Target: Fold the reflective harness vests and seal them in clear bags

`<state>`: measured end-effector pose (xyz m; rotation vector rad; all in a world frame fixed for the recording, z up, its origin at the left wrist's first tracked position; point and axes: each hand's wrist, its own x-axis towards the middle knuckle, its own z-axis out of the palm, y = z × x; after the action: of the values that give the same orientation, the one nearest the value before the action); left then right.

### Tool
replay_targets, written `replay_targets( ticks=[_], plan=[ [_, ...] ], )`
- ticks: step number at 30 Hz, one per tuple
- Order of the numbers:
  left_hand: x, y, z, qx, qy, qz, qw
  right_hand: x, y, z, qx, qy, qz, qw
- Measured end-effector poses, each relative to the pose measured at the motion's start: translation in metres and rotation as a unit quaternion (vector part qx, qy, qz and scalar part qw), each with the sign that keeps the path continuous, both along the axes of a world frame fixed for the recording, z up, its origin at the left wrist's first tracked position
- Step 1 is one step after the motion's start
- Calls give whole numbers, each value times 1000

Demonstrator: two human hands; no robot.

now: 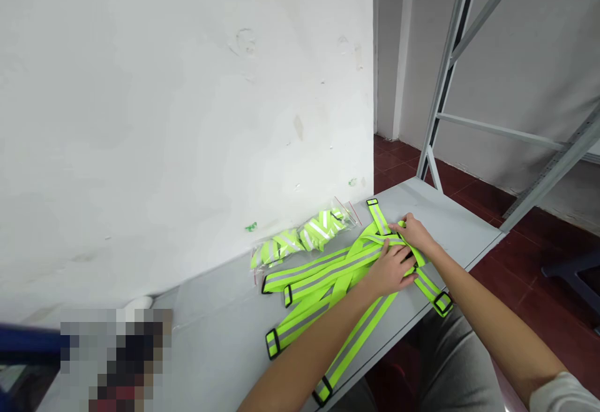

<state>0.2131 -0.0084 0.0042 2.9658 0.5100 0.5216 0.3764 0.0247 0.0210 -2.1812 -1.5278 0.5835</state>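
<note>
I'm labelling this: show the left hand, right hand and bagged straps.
Left hand [389,271]: head view, its back.
Right hand [415,235]: head view, its back.
Bagged straps [321,229]: head view, right bundle's middle.

Grey-striped, neon yellow-green straps [337,271] have black buckles [277,339].

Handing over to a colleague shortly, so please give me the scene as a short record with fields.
Straps: loose yellow-green straps with grey stripes, crossing one another
Buckles: black buckles at several strap ends
Left hand: left hand on the straps, exact grip unclear
Right hand: right hand at the straps, beyond the left; firmness unclear
Packed: two clear bags of yellow-green straps, near the white wall
Surface: grey table
Background: metal frame, right
</note>
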Motion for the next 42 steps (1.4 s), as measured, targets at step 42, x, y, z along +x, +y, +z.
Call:
replay_targets(
  ticks=[42],
  plan=[
    [-174, -80, 36, -500, -836, 214, 69, -65, -27, 64, -34, -34, 84, 995]
  ],
)
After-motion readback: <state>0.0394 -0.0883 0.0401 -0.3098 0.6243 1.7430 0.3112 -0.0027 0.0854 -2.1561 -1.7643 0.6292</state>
